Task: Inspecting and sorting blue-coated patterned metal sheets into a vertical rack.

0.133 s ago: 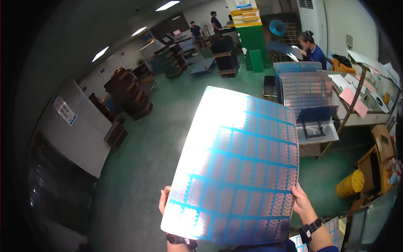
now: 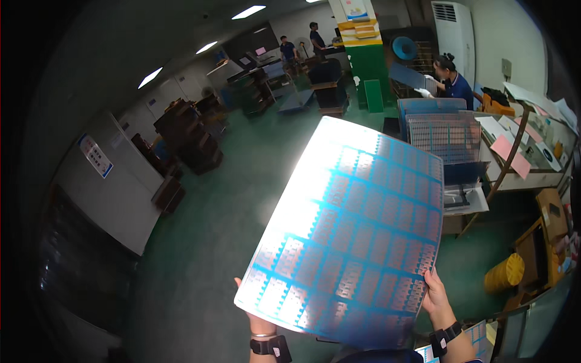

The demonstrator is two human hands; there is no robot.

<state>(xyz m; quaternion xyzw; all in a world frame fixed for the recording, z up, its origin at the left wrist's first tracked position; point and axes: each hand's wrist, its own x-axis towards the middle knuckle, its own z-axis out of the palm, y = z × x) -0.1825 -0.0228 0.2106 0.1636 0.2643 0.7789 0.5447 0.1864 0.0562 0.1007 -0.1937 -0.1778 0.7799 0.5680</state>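
Glossy circuit-board panel (image 2: 357,230) tilted above green floor (image 2: 206,254); right hand (image 2: 436,295) clamped on right edge, left hand (image 2: 258,322) well apart at lower-left corner, grip hidden. Likely light, slightly flexible, scratch-prone; best held by edges.

No wording legible — all too small or blurred. L partition wall (image 2: 121,202): rect. notice (image 2: 95,156), white w/ blue at top & bottom, rows of dark characters, too fine to make out. Paler sheet (image 2: 117,141) just beside it, upper R, same wall; print too faint to tell. Bkgd, far wall: small bluish sign (image 2: 152,101), unreadable. Green/yellow pillar (image 2: 367,63), up top: white-&-blue poster (image 2: 354,9), content unclear. L wristband (image 2: 261,347) & R wristband (image 2: 451,333) — both blk, each w/ tiny whitish mark, also illegible.
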